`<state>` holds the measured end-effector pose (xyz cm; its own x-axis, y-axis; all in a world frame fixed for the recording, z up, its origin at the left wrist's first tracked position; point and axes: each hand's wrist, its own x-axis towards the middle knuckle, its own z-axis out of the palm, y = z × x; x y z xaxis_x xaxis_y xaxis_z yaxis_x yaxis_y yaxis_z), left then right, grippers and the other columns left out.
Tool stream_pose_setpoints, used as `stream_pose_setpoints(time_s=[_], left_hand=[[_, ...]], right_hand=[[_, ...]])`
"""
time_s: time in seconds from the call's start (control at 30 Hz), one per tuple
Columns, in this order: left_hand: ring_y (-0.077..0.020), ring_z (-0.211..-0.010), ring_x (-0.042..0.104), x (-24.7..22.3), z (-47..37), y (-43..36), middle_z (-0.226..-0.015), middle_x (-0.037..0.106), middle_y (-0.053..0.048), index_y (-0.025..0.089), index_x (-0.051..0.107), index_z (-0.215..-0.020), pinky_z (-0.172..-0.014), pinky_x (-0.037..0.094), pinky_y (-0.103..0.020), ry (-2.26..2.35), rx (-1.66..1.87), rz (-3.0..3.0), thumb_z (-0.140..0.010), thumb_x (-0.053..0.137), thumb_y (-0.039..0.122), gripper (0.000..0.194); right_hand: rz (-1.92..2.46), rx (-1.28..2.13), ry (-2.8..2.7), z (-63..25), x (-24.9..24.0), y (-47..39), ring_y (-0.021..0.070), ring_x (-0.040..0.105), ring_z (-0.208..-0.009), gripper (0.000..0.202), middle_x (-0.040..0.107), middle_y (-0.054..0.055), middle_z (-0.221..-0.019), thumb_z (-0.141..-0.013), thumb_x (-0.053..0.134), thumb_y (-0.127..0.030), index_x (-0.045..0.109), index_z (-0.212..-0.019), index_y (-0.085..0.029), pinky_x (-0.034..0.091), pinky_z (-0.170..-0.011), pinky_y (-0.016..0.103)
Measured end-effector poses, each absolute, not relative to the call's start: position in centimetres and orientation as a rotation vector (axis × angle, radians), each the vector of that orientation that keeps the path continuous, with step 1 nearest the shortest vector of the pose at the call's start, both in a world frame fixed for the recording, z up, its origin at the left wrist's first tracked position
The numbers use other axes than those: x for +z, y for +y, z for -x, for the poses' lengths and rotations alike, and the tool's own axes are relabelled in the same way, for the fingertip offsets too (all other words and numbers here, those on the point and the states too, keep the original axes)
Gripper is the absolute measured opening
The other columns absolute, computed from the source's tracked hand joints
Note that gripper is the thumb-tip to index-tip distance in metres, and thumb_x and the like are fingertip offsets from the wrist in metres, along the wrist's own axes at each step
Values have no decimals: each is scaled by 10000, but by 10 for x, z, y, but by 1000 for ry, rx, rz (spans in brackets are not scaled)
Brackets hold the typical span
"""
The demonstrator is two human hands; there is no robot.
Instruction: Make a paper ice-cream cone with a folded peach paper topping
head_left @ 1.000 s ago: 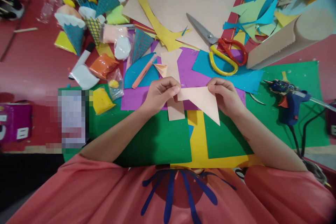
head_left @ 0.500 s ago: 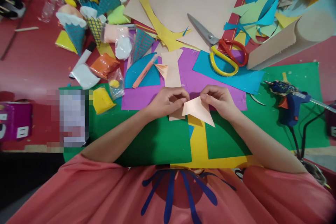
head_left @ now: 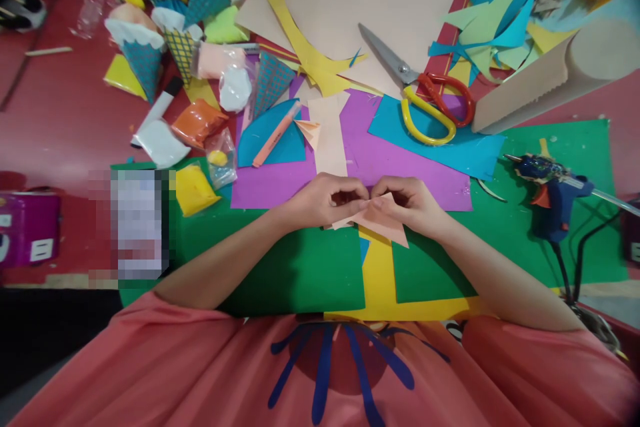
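Observation:
A small peach piece of paper [head_left: 387, 220] is pinched between both hands, its pointed corners sticking out below the fingers. My left hand [head_left: 333, 201] is closed on its upper left part, thumb and fingertips together. On the upper right part, my right hand [head_left: 413, 203] grips the paper with the thumb on top. The fingertips of both hands nearly meet and cover part of the sheet. Beyond the hands lies a peach paper strip [head_left: 327, 133], and beside it sits a small pleated peach paper piece [head_left: 309, 133] near an orange marker [head_left: 277, 135].
Scissors [head_left: 403, 70] with red and yellow handles lie ahead on paper sheets. A blue glue gun [head_left: 553, 203] stands at right on green sheet [head_left: 575, 260]. Paper ice-cream cones [head_left: 140, 57] and clay packets [head_left: 197, 123] crowd the left. A peach roll [head_left: 550, 80] is far right.
Both hands have drawn closer together, the fingertips now almost touching. The paper has tilted and bent between them, with its right corner still pointing down.

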<state>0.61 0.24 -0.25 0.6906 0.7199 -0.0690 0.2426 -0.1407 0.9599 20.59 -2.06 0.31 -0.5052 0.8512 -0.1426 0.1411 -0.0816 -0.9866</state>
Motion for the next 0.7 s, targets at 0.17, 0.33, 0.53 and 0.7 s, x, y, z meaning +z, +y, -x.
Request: stream_pose_setpoints(time_s=[0.17, 0.33, 0.53, 0.7], left_hand=[[-51, -502, 487, 1, -2, 5, -566, 584, 30, 155, 653, -719, -463, 347, -158, 734, 542, -1587, -804, 613, 330, 198], [-68, -573, 554, 2, 2, 8, -644, 639, 7, 155, 645, -678, -540, 434, -178, 701, 693, -1413, -792, 673, 377, 251], [-82, -565, 607, -7, 5, 8, -627, 652, 10, 170, 662, -708, -525, 455, -189, 651, 821, -1213, -782, 709, 360, 209], [-67, -505, 530, -12, 4, 10, -553, 578, 27, 160, 613, -639, -473, 383, -196, 625, 871, -1105, -726, 730, 403, 283]], right_hand=[[1030, 1869, -1378, -207, 3, -17, 58, 418, -544, 204, 523, -33, -608, -805, 636, -334, 619, -717, -150, 293, -499, 208], [1092, 1906, -976, -207, 6, -11, 44, 388, -423, 147, 498, -59, -516, -682, 666, -273, 571, -632, -173, 245, -402, 198], [1141, 1876, -844, -208, 10, -6, 47, 380, -359, 144, 498, -62, -456, -615, 652, -264, 539, -572, -186, 239, -342, 189], [1102, 1938, -841, -209, 6, -7, 57, 440, -399, 156, 541, -53, -486, -609, 676, -271, 554, -582, -177, 306, -373, 184]])
